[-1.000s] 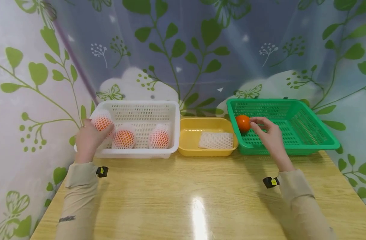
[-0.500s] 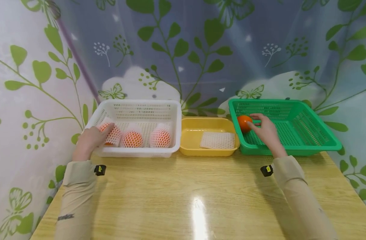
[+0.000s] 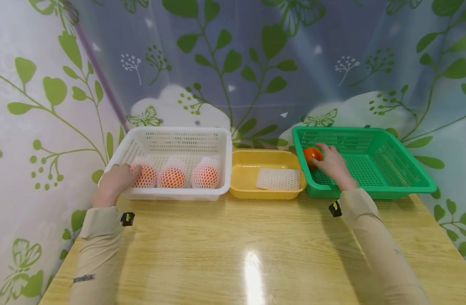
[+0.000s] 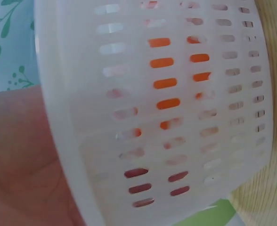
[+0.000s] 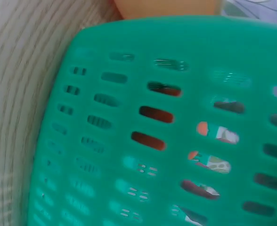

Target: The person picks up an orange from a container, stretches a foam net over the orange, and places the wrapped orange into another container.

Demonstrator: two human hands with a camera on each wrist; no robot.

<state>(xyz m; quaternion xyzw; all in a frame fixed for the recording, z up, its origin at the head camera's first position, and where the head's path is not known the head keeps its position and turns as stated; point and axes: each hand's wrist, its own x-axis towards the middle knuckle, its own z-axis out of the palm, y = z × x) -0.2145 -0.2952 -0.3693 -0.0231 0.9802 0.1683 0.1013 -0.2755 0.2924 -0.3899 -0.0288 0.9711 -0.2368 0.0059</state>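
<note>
Inside the white basket (image 3: 179,194), my left hand (image 3: 116,180) is at the left side of the leftmost netted fruit (image 3: 146,176), its thumb side against the white foam net. Most of those fingers are hidden behind the basket wall. Two more netted orange fruits, a middle one (image 3: 173,177) and a right one (image 3: 205,175), stand beside it. On the right, my right hand (image 3: 333,165) grips a bare, round orange fruit (image 3: 311,156) at the left end of the green basket (image 3: 370,189), thumb in front and fingers behind.
A yellow tray (image 3: 242,186) stands between the baskets with a flat white foam net (image 3: 278,179) lying in it. All three containers stand on a wooden table (image 3: 225,237). A patterned curtain (image 3: 248,93) hangs close behind and on both sides.
My left hand has lowered the netted fruit into the white basket, where it now stands upright, and drawn slightly left. My right hand has moved left and closed further round the bare fruit.
</note>
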